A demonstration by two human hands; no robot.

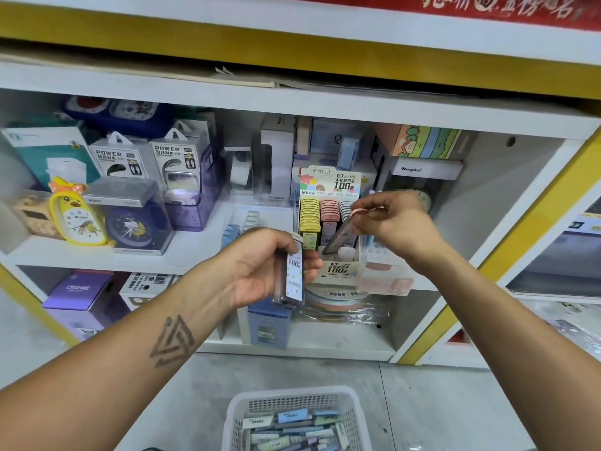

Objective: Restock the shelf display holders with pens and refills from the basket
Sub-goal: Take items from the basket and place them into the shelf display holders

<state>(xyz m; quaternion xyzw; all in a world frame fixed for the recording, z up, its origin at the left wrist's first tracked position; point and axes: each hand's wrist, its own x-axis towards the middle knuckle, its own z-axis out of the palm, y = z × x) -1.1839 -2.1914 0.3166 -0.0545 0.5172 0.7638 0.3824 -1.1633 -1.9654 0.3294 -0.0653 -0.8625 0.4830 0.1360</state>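
While your right hand [395, 219] pinches 1 refill case [340, 236] by its top and tilts it into the display holder [336, 271] on the shelf, your left hand [270, 265] grips a small stack of cases [294, 271] just left of it. Next, I judge, seat that case upright in the right-hand column, then feed from the stack; the basket [234, 415] on the near floor holds more.

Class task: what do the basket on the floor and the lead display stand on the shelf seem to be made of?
Basket: probably moulded plastic, white and matt, judging by its regular grid of slots and rounded rim.
Display stand: seems to be printed cardboard, with flat folded panels and coloured print on its front and back card.
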